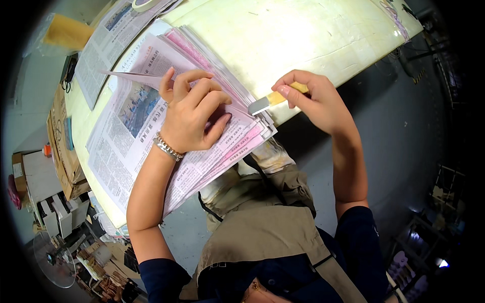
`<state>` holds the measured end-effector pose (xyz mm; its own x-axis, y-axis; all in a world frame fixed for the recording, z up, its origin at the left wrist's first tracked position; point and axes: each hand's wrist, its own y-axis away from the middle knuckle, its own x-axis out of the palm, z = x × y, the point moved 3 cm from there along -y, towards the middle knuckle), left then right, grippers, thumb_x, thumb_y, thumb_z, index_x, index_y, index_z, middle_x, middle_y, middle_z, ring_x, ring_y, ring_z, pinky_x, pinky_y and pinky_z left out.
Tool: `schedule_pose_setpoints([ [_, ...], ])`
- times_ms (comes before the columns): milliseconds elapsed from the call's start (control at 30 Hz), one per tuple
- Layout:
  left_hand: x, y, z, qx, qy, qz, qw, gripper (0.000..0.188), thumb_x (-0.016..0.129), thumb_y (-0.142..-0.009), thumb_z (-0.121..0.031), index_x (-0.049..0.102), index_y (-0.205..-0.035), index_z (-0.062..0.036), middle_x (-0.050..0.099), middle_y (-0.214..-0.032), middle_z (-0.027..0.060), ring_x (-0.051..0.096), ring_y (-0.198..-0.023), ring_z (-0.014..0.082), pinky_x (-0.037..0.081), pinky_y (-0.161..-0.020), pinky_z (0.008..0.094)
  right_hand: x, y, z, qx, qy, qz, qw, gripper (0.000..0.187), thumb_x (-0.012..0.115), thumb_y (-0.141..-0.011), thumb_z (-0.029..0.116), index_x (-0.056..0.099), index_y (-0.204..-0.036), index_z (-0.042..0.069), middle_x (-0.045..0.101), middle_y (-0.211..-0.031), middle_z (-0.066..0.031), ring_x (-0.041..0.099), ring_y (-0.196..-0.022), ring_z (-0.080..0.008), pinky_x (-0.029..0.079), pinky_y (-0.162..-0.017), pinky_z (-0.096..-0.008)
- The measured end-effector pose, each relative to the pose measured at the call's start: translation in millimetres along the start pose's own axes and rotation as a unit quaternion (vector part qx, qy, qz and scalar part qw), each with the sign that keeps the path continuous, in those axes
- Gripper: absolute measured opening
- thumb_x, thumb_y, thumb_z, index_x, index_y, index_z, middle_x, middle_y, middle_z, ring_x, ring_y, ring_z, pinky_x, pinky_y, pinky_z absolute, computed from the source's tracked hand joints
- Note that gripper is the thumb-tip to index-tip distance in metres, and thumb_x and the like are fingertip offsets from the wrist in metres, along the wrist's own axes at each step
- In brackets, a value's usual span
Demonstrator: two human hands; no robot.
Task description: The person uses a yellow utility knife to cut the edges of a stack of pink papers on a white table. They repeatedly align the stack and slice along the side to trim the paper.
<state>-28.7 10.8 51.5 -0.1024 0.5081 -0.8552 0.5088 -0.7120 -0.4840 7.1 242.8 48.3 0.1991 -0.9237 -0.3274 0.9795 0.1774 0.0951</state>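
We note the grip first: the right hand (pixel 317 98) is closed on the yellow handle of a flat-bladed tool (pixel 276 98), with the thumb laid against the handle. We find the metal blade at the right edge of the newspaper stack (pixel 108 146), directed toward it; we cannot tell whether blade and paper touch. The left hand (pixel 189 113) is placed over the stack, fingers partly curled and thumb set apart from them. One sheet stands lifted beside its fingertips; we cannot tell whether the hand pinches it.

We observe that the stack lies on a pale table (pixel 303 48), its near corner reaching the table edge, with pink-printed sheets among its layers.

We list the containers as follows. A clear plastic bag (pixel 38 43), beyond the stack and to its left, holds yellow material (pixel 68 33). A brown cardboard carton (pixel 61 156) is situated left of the stack; we cannot see its contents.

Beyond the stack, we also see loose newspaper sheets (pixel 103 58) and a roll of tape (pixel 144 4)
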Motion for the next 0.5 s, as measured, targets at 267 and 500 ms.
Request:
schedule_pose_setpoints([
  [267,4,1,0,-0.011,-0.054,-0.025,0.998,0.015,0.072,-0.077,-0.026,0.07,-0.091,-0.0208,0.06,-0.091,-0.003,0.051,-0.114,0.0241,0.005,-0.111,0.0509,2,-19,-17,0.007,-0.057,0.113,0.992,0.018,0.059,-0.094,0.017,0.066,-0.099,0.001,0.06,-0.079,0.0015,0.049,-0.068,-0.0043,0.04,-0.06,-0.0187],
  [500,9,0,6,-0.018,-0.033,0.011,0.999,0.014,0.071,-0.08,-0.025,0.07,-0.094,-0.0216,0.06,-0.09,-0.0033,0.05,-0.116,0.0238,0.005,-0.111,0.0527,5,-14,-21,0.079,-0.081,0.133,0.985,0.019,0.062,-0.092,0.018,0.068,-0.097,0.0,0.062,-0.072,-0.0029,0.047,-0.055,-0.004,0.037,-0.05,-0.0186],
])
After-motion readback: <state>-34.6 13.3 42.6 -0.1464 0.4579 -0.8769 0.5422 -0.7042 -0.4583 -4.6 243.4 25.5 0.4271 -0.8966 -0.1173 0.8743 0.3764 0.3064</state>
